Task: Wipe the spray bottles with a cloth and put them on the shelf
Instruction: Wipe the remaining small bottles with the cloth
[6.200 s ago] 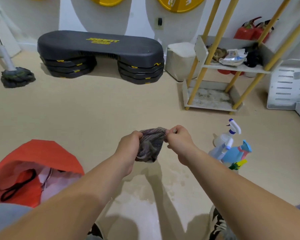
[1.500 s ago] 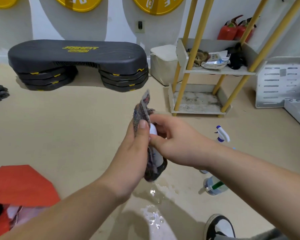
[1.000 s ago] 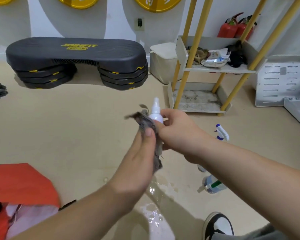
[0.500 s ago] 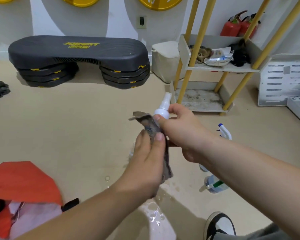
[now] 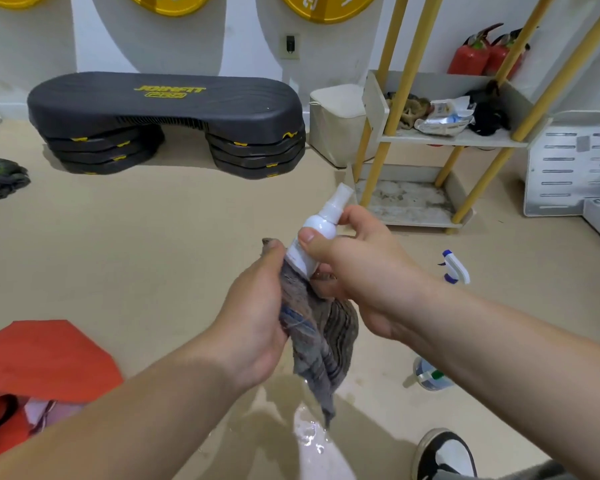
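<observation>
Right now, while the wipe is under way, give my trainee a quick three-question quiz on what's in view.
1. True or false: the white spray bottle already stands on the shelf.
2. What does the left hand grip? A. the cloth, wrapped round the bottle's lower part; B. a brush; C. nothing at all.
3. Short answer: what lies on the floor below the hanging cloth?
Key: 1 false, the right hand holds it in the air; 2 A; 3 a puddle of water.
</observation>
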A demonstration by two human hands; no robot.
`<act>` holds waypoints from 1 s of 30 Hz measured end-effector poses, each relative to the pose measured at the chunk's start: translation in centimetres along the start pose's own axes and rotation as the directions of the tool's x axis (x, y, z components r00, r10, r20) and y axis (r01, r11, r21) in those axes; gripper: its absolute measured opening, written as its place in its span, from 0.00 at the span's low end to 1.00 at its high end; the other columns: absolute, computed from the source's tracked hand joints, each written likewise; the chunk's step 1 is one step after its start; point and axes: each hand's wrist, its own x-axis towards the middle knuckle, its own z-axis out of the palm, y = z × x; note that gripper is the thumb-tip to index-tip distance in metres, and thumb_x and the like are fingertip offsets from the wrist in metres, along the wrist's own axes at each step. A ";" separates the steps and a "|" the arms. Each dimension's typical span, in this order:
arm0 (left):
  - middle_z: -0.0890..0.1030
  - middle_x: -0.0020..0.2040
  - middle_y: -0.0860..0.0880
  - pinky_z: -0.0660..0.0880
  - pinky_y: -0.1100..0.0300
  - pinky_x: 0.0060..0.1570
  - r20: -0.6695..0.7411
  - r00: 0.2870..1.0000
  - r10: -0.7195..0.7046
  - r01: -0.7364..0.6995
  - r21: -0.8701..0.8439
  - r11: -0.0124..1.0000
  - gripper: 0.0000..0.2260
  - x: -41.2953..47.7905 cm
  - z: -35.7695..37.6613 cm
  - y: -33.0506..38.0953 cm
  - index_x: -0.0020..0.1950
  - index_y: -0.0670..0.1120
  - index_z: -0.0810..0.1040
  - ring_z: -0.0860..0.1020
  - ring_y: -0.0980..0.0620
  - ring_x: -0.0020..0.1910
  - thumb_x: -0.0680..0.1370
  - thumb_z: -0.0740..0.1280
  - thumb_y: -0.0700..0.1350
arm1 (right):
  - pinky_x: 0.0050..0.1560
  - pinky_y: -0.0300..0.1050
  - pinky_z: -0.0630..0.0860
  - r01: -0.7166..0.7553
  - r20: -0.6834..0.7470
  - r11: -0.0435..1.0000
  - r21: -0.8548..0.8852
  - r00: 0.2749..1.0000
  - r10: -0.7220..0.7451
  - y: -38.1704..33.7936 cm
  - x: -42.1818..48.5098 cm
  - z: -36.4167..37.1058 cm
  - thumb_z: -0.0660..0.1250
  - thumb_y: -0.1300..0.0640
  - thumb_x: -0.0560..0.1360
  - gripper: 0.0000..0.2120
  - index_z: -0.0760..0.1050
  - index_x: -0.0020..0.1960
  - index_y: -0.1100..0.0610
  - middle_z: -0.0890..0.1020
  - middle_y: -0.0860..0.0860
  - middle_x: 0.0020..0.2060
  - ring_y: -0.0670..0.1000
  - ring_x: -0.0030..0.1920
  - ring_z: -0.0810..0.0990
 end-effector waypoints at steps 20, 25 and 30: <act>0.83 0.38 0.44 0.72 0.57 0.39 -0.131 0.984 0.119 -0.067 0.347 0.935 0.21 1.0 -0.7 0.6 0.45 0.45 0.76 0.80 0.49 0.32 0.87 0.54 0.57 | 0.46 0.53 0.87 0.214 0.062 0.956 -0.199 0.977 -0.206 -0.9 0.7 -2.4 0.67 0.57 0.83 0.06 0.77 0.52 0.61 0.80 0.57 0.43 0.51 0.40 0.84; 0.74 0.57 0.50 0.74 0.47 0.58 0.353 0.746 0.564 -0.572 0.774 0.272 0.21 0.1 -1.0 -2.4 0.67 0.51 0.71 0.75 0.49 0.59 0.83 0.48 0.60 | 0.36 0.47 0.84 0.163 -0.003 0.969 -0.185 0.986 -0.167 0.1 0.5 -1.3 0.68 0.55 0.82 0.08 0.73 0.49 0.59 0.78 0.56 0.38 0.50 0.33 0.79; 0.74 0.68 0.56 0.75 0.50 0.63 0.555 0.640 0.531 -0.717 0.681 0.151 0.21 1.9 -2.6 -1.4 0.78 0.54 0.66 0.75 0.53 0.67 0.86 0.51 0.53 | 0.40 0.51 0.86 0.144 -0.034 0.974 -0.173 0.988 -0.152 0.1 0.6 -1.4 0.67 0.56 0.83 0.08 0.71 0.48 0.58 0.76 0.58 0.41 0.53 0.37 0.78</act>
